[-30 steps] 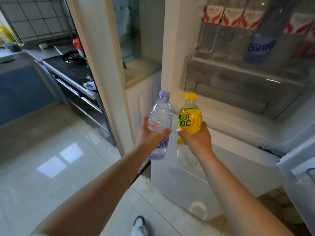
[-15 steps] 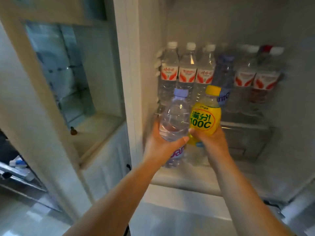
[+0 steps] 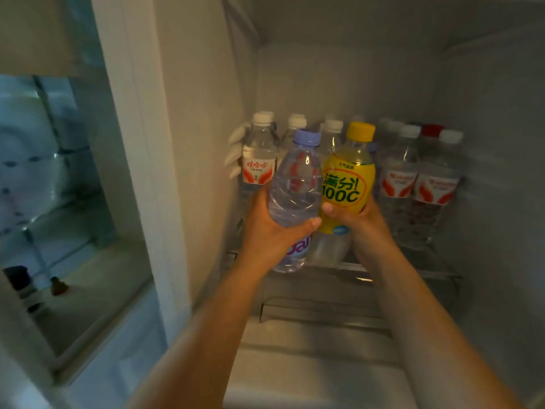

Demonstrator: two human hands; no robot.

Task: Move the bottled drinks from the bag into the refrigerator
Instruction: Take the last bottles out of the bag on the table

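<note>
Gripping: left hand [image 3: 267,228] round water bottle [image 3: 295,190], right hand [image 3: 358,221] round yellow bottle [image 3: 348,184].

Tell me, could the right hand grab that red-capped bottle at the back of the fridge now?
Probably not yet. The right hand already holds the yellow bottle, and white-capped bottles stand in front of the red-capped bottle.

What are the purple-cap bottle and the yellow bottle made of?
Purple-capped clear water bottle: likely thin glossy plastic, see-through with ribbed walls. Yellow-capped bottle with the yellow label: likely clear plastic too, wrapped in a shiny printed film label.
</note>
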